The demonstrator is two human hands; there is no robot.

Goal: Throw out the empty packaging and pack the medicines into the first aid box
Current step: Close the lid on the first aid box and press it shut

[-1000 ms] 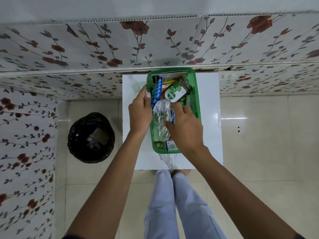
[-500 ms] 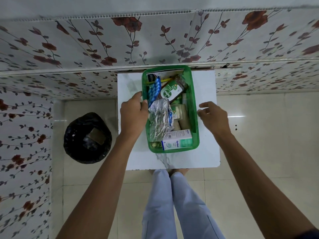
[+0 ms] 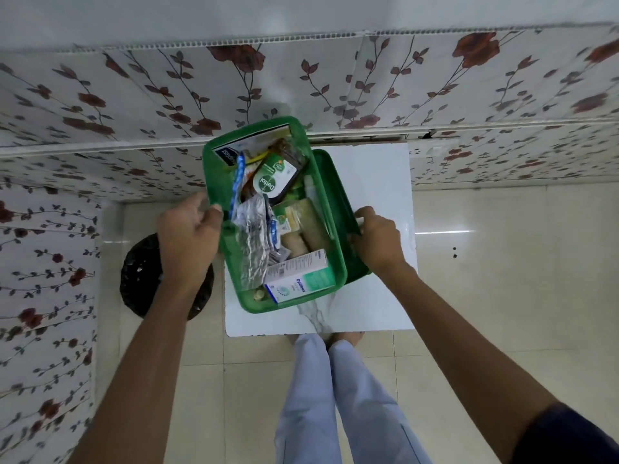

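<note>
Lifting the green plastic first aid box [image 3: 338, 272], packed with medicines, you are gripping its left rim with your left hand [image 3: 187, 242]; keep it level. Your right hand [image 3: 376, 241], pinching the green lid [image 3: 338, 195] just beside it, was spread free a moment ago.

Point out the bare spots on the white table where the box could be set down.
Bare table runs right of the green lid to the far right corner, and along the near edge below the green box. The box itself is crowded with medicines. The left hand and right hand flank the box.
</note>
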